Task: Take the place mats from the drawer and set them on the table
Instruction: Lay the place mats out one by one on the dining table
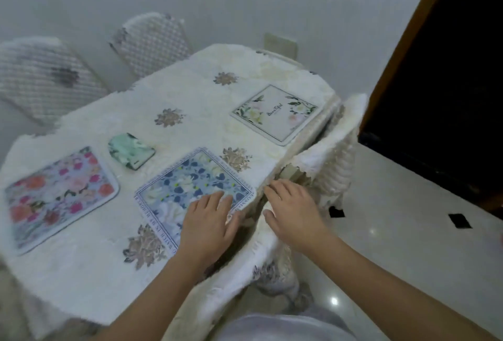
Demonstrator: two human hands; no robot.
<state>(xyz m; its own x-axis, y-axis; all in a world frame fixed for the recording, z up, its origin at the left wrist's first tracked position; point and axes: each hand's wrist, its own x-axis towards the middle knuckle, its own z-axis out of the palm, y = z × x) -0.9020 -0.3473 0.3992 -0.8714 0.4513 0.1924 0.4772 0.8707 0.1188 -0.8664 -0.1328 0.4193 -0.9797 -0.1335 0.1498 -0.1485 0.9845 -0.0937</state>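
Note:
Three place mats lie on the table (190,90), which wears a white cloth with gold flowers. A pink-flowered mat (57,196) sits at the near left. At the near right edge lies a blue-and-white flowered mat (190,182). A white mat with green leaves (275,113) rests at the far right. My left hand (209,221) presses flat on the blue mat's near corner, fingers straight. My right hand (294,212) hovers with relaxed fingers just off the table's edge, over the hanging cloth, holding nothing. No drawer shows.
A green marbled phone (130,151) lies between the pink and blue mats. Two quilted white chairs (152,41) stand behind the table; another covered chair (334,147) is at the right edge. Glossy pale floor (394,218) spreads right, beside a dark doorway (449,82).

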